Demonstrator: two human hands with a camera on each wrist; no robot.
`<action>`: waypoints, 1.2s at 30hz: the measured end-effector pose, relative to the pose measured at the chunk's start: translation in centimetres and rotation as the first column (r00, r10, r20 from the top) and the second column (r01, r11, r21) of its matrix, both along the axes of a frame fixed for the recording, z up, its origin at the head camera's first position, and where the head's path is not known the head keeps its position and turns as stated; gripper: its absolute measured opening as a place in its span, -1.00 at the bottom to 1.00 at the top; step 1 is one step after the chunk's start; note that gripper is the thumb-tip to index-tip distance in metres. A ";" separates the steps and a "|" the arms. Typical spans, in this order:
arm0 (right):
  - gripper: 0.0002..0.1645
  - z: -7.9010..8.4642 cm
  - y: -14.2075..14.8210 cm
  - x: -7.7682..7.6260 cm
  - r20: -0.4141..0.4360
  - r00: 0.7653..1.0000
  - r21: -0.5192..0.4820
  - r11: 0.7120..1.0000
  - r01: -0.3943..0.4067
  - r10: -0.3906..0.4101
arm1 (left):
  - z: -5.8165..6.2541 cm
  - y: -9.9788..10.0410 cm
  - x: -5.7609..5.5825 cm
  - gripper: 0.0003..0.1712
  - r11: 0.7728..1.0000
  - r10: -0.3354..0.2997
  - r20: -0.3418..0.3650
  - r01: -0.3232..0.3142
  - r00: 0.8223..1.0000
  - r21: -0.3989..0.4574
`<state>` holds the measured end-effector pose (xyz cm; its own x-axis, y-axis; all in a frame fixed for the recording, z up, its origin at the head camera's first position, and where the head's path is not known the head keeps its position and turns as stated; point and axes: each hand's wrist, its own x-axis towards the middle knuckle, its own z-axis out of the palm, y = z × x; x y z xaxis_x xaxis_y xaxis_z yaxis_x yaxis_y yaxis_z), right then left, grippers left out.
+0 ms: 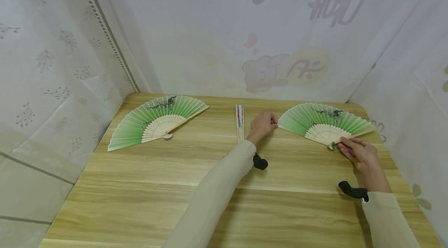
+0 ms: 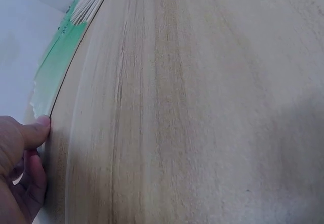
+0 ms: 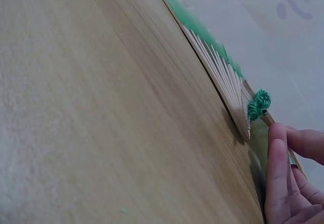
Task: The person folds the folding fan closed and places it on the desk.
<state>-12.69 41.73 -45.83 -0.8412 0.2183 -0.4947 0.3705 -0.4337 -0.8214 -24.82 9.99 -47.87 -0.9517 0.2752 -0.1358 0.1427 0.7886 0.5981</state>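
A spread green folding fan (image 1: 308, 119), with a dark branch print and pale ribs, lies at the right rear of the table. My left hand (image 1: 262, 125) pinches its left corner between thumb and fingers; the left wrist view shows the thumb (image 2: 38, 133) at the edge of the green cloth. With my right hand (image 1: 362, 156) I pinch the right outer stick close to the pivot. A green cord knot (image 3: 259, 104) sits at that pivot, beside the fingertips in the right wrist view.
Another spread green fan (image 1: 136, 127) lies at the left rear of the wooden table (image 1: 140, 201). A folded fan (image 1: 240, 117) stands lengthwise between the two, just left of my left hand. White printed cloth (image 1: 196, 46) hangs behind and at both sides.
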 end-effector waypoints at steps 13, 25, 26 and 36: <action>-0.90 0.3 0.2 0.3 -0.027 0.997 -0.033 0.997 -0.068 0.067 | 1.0 -1.3 0.2 -0.93 0.990 -0.043 0.015 0.040 0.999 0.135; -0.84 0.2 -0.6 0.4 -0.157 0.966 -0.091 0.971 -0.220 0.204 | 2.6 -4.2 -0.8 -0.92 0.877 -0.169 0.048 0.128 0.984 0.463; -0.84 0.2 -0.7 0.3 -0.170 0.962 -0.090 0.969 -0.231 0.214 | 2.9 -4.5 -0.9 -0.92 0.865 -0.179 0.051 0.133 0.982 0.483; -0.76 0.2 -2.8 -0.7 -0.316 0.901 -0.127 0.927 -0.352 0.299 | 5.6 -8.7 -2.0 -0.90 0.835 -0.171 -0.033 0.163 0.985 0.525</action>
